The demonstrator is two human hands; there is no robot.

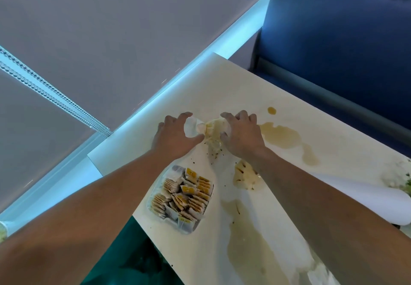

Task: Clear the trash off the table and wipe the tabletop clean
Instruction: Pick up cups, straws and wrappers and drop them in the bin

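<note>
Evidently soaked, the wad of tissue lies toward the far side of the table, between the left hand and right hand. Their fingers curl onto it from either side, the left round its white end, the right over its stained end. It looks light, soft and limp, likely to tear and drip, so it is best scooped up whole from beneath rather than pulled by a corner; brown spills, a second soggy lump and a tray of tea bags lie nearby.
</note>
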